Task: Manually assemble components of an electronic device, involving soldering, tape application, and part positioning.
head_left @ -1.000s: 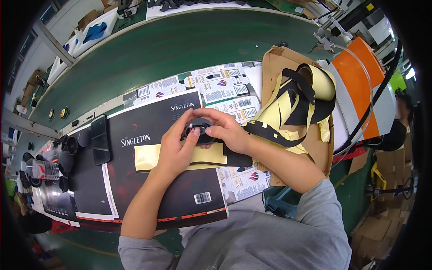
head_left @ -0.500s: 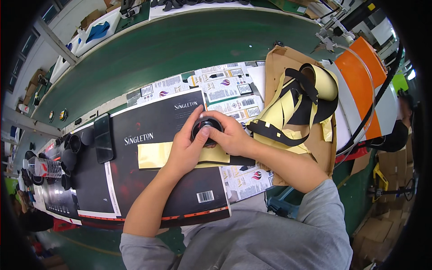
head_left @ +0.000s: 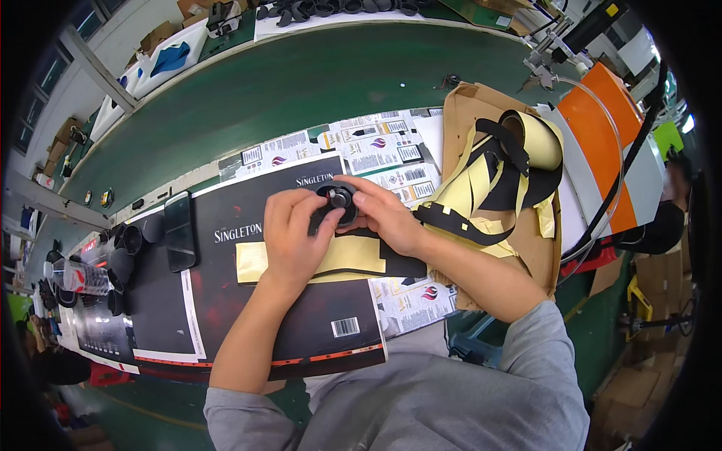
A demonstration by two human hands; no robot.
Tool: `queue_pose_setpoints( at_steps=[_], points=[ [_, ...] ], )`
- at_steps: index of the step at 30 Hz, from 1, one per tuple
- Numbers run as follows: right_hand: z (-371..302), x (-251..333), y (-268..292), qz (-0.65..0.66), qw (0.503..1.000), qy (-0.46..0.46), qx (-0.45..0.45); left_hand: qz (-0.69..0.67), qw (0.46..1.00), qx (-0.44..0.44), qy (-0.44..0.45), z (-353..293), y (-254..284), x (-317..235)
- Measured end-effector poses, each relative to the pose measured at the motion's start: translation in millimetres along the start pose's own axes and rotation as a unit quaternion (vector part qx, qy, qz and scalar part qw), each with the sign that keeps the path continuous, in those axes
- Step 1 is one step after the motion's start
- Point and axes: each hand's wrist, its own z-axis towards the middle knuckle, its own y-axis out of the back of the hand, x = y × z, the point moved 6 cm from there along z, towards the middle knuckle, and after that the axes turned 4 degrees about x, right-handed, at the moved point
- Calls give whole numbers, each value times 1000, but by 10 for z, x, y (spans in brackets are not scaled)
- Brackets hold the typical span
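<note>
Between my hands is a round black cup-like part [head_left: 347, 213], its ringed face with a knob-like centre turned up. My right hand [head_left: 391, 218] wraps its right side, fingers along the far rim. At its left, my left hand [head_left: 289, 229] has bent fingers and thumb pinched at the rim and centre; whether a smaller piece is between these fingertips I cannot make out. Under the hands, a black strip with yellow backing paper [head_left: 350, 255] lies on a dark printed sheet [head_left: 301, 331]. My left forearm covers part of that strip.
On the right, a cardboard tray [head_left: 459, 113] holds tangled black strips with yellow backing [head_left: 466, 180]. A phone [head_left: 180, 233], several black cup-like parts [head_left: 124, 252] and a clear plastic bottle [head_left: 83, 278] lie left. Beyond runs a green belt-like surface [head_left: 301, 90]; an orange-and-white machine [head_left: 602, 128] stands right.
The round black part has tilted and shifted slightly up and left, showing more of its face. My left hand has slid left, its fingers now curled onto the part.
</note>
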Motion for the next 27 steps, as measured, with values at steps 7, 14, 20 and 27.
queue_pose_setpoints(
  at_steps=[7, 14, 20, 27],
  points=[
    [-35, 30, -33, -73, 997, 13, 28, 54, 995, 67, -52, 35, -62, -83],
    [-66, 54, -102, -119, 992, 17, 40, 14, 994, 107, -12, 20, -40, -62],
    [-93, 98, -109, -151, 987, 39, 22, -30, 995, 90, 2, 2, -48, -40],
    [-186, 533, -135, -403, 886, 196, -117, -329, 922, -4, 204, -25, -67, 164]
  ],
)
